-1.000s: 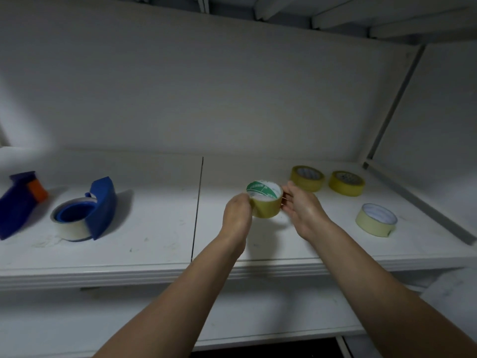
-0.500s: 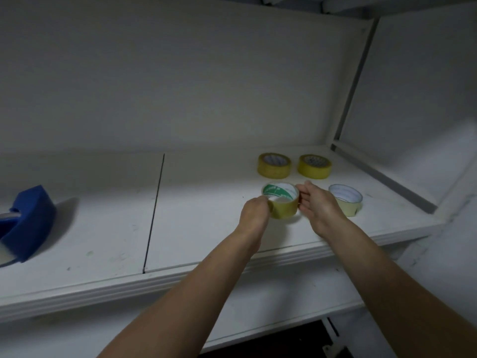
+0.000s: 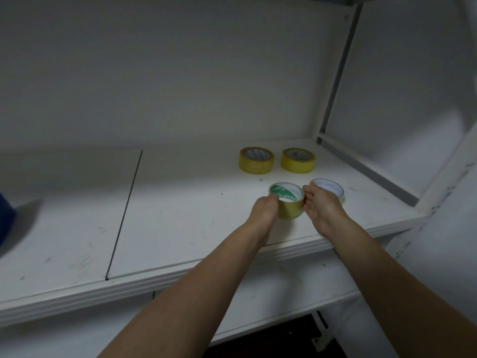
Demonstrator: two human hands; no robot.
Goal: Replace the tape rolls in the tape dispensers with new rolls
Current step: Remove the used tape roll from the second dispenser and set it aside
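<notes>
Both hands grasp one tape roll: my left hand [image 3: 264,210] and right hand [image 3: 320,206] pinch the green-labelled roll [image 3: 290,210] from opposite sides, low over the shelf [image 3: 180,215] near its front edge; whether it rests there I cannot tell. Risks: my right hand lies just beside a pale roll [image 3: 327,186] and may knock it; a loosened pinch may let the green-labelled roll tip and wheel off the front edge.
</notes>
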